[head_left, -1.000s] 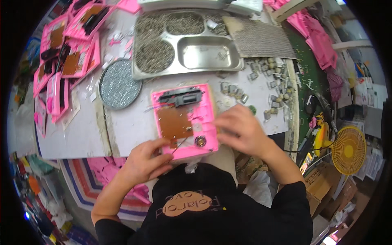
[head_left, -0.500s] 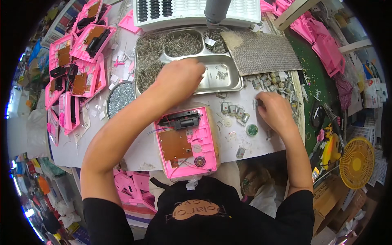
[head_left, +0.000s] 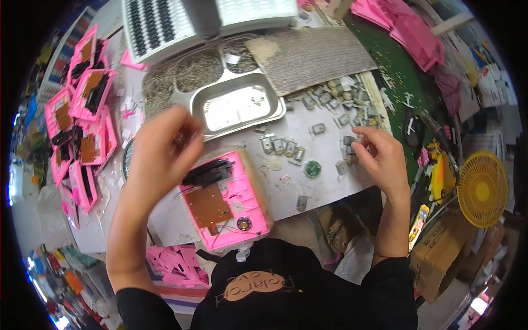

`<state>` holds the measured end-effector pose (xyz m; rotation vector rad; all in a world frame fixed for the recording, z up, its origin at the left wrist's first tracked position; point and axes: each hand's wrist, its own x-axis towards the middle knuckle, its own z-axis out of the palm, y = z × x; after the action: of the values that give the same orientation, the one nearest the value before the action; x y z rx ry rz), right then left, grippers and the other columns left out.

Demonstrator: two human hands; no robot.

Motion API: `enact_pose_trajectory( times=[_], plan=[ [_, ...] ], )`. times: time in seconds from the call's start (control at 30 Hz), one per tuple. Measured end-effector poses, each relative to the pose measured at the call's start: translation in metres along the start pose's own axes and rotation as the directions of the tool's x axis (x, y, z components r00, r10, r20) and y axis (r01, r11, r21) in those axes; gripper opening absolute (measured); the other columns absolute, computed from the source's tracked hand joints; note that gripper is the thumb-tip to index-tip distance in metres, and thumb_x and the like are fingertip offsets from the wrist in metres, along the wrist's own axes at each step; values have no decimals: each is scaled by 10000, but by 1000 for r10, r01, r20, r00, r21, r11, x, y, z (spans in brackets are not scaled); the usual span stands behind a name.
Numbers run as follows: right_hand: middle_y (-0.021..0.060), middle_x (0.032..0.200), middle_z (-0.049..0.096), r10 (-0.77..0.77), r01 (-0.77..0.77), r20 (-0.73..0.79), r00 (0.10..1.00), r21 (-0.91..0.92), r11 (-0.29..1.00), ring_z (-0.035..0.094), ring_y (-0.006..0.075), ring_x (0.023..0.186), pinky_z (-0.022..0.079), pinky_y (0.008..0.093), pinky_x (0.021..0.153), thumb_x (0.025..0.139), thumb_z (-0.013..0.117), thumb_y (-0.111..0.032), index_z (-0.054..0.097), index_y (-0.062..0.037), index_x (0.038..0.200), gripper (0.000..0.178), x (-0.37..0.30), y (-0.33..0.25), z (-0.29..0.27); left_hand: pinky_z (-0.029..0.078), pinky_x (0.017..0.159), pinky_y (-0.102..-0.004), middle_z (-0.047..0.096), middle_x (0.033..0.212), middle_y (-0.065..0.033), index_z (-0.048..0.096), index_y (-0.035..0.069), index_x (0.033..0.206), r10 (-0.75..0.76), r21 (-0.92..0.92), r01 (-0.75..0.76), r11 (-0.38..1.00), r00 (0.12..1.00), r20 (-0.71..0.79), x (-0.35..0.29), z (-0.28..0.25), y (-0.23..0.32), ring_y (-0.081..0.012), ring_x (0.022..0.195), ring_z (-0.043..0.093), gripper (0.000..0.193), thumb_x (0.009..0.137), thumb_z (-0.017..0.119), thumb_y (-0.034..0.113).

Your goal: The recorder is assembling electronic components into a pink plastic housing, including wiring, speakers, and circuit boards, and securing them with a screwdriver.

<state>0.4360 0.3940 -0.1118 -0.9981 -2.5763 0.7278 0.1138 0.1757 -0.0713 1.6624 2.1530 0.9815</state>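
Note:
My left hand, a little blurred, is raised left of the steel tray's bare compartment. Its fingers are curled in toward the thumb; whatever they hold, if anything, is hidden. Just below it lies a pink plastic casing, with a black part, a brown circuit board, thin wires and a small round speaker inside. On the right, my right hand has finger and thumb closed around a small metal motor at the table top. Several more motors stand in a row between the hands.
Small metal parts fill the tray's other compartments. A textured grey sheet covers its right end, beside a heap of motors. Pink casings are stacked left. A green disc lies mid-table; a yellow fan is at far right.
My left hand has come back from over the steel tray toward the casing's upper left. My right finger and thumb have closed on a motor. The whole view has shifted and turned slightly.

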Motion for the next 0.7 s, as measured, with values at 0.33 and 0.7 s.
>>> enact_pose_trajectory(
  times=[0.33, 0.7],
  plan=[
    [124, 910, 716, 26, -67, -198, 980, -201, 977, 651, 324, 919, 513, 430, 806, 867, 650, -92, 723, -42, 1001, 161, 24, 49, -6, 512, 616, -299, 706, 862, -135, 727, 3, 1052, -5, -294, 44, 955, 991, 134, -111, 32, 36, -219, 714, 671, 257, 809, 707, -81],
    [185, 1042, 706, -38, 4, -154, 987, -212, 977, 678, 350, 992, 526, 406, 893, 886, 614, -75, 719, -3, 1050, 208, 37, 69, 16, 535, 633, -256, 700, 810, -111, 625, -78, 1103, -400, -574, 385, 722, 910, 107, -132, 49, 28, -126, 679, 651, 147, 968, 594, -33]
  ],
)
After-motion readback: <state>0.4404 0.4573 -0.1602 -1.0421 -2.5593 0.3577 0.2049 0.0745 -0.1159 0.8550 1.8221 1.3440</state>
